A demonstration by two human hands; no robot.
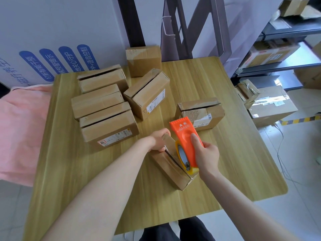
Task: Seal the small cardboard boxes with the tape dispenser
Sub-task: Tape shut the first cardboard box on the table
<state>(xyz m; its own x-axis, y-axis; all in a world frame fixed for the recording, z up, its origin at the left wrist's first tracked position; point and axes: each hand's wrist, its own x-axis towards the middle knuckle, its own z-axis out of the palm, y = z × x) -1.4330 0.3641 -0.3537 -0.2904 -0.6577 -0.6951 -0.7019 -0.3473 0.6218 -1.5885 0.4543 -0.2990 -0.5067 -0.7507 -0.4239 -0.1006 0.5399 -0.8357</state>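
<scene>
Near the front middle of the table, the small box I am sealing lies at a slant, its long seam running away from me and to the left. I have the tape dispenser laid along that seam, its roll end down on the near corner of the box and its toothed end raised toward the far side. From that I judge the strip is being anchored at the near edge, ready for a pull along the top.

The right hand wraps the orange body from the right, thumb pressed flat on its face. That hold lets me push the roll down while steering. The left hand grips the far end of the box, fingers curled over its top edge, bracing it so it cannot slide or twist under the tape's drag. Whether the flaps meet fully beneath the dispenser I cannot tell.

Just beyond, to the right, another box sits with its top flaps gaping. To the left a cluster of boxes lies side by side, several with open seams, and one more box stands at the back edge. A pink cloth lies off the table's left side, and shelving with cartons fills the right.
</scene>
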